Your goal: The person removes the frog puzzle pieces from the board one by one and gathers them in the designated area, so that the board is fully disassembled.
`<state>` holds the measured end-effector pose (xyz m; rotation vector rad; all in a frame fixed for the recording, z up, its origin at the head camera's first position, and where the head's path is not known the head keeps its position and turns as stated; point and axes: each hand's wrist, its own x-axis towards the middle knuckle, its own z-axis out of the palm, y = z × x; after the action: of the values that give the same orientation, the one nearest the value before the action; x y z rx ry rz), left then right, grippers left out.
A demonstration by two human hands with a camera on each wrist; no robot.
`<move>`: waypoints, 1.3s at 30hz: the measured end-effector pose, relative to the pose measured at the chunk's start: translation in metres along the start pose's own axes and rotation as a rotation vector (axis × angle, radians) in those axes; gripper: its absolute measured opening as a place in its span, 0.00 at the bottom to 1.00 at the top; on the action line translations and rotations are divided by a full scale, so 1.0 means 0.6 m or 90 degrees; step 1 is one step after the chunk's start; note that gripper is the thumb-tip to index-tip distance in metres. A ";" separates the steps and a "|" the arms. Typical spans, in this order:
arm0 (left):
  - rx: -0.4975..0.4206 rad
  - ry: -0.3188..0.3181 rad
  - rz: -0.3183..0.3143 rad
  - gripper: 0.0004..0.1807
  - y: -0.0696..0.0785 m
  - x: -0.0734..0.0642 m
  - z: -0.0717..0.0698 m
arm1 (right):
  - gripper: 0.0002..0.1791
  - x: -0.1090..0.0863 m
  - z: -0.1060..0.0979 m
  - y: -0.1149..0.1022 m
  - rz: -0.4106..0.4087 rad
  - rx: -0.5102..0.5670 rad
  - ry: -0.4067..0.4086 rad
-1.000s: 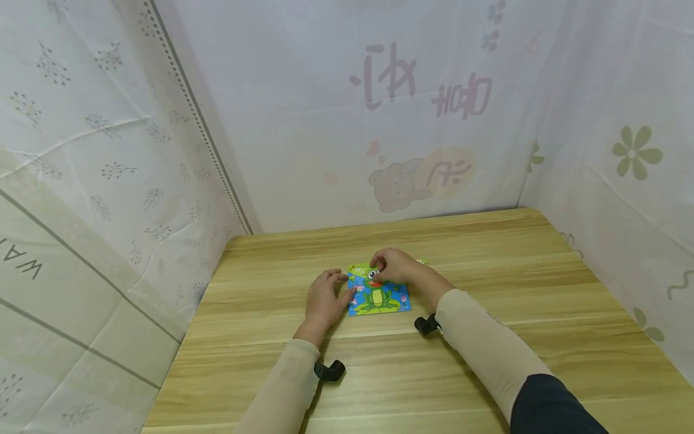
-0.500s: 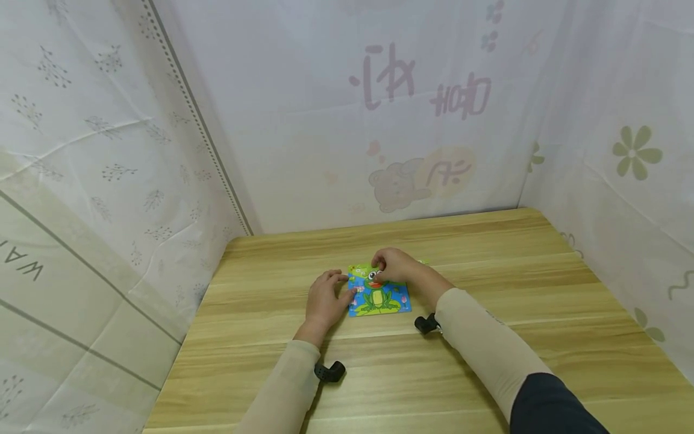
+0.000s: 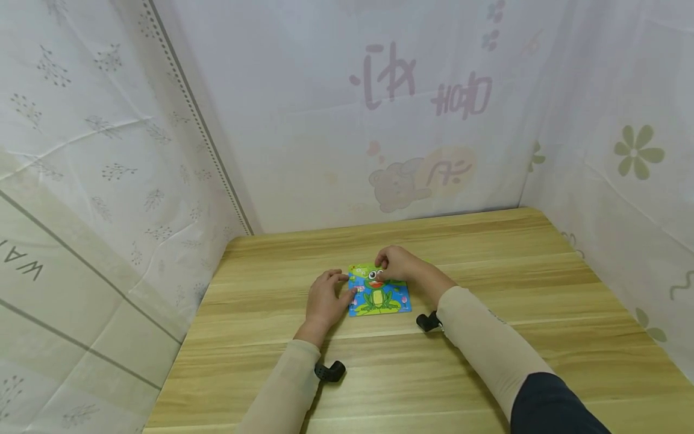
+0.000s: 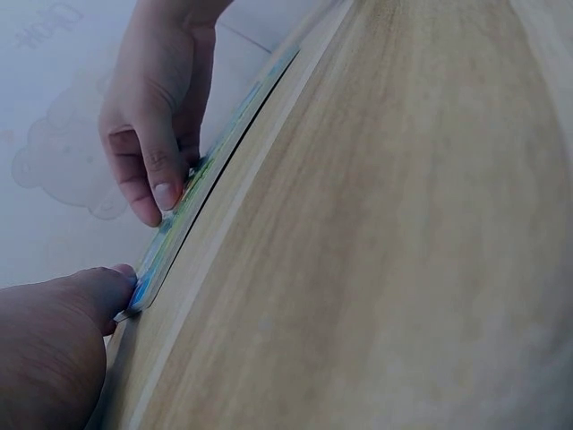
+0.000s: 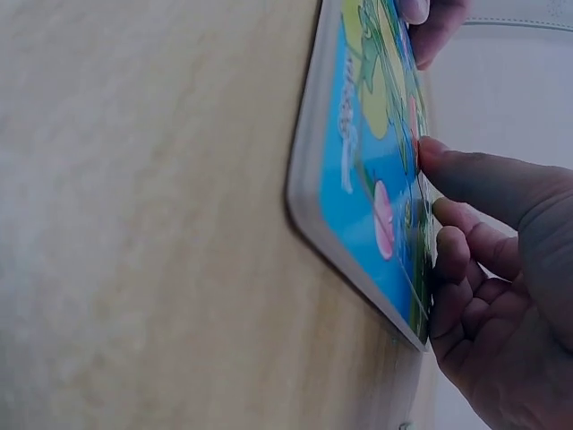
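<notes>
1. Head view: a frog puzzle [image 3: 378,296] lies flat on the wooden bench [image 3: 461,374], about midway between the left and right edges and short of the far edge; the left hand [image 3: 324,299] rests at the puzzle's left side, fingers extended and relaxed, thumb apart from them and touching the border, gripping nothing; the right hand [image 3: 400,264] is over the puzzle's upper right part, fingers bent, thumb by the frog's eyes; black wrist cameras [image 3: 330,371] sit on beige sleeves [image 3: 488,343]; a pale printed curtain [image 3: 325,120] hangs behind the bench's far edge.

2. Left wrist view: the puzzle appears nearly edge-on; the left thumb touches its corner; the right hand's thumb and fingers reach down to its upper face.

3. Right wrist view: the right thumb meets the puzzle's face, the other fingers curl near its edge; I cannot tell whether they pinch a piece; the left hand shows partly at the top, against the far side of the puzzle.
</notes>
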<state>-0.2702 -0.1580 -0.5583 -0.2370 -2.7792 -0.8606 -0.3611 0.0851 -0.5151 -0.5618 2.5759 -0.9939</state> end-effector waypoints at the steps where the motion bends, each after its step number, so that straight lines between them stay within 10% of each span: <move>1: 0.000 -0.001 0.000 0.21 0.000 0.000 0.000 | 0.15 0.000 0.000 0.000 -0.001 0.000 -0.003; 39: 0.002 -0.002 -0.008 0.21 0.000 0.001 0.002 | 0.23 0.004 -0.006 0.001 -0.001 -0.010 -0.024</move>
<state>-0.2709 -0.1574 -0.5595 -0.2211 -2.7878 -0.8590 -0.3649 0.0861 -0.5133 -0.5810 2.5519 -0.9554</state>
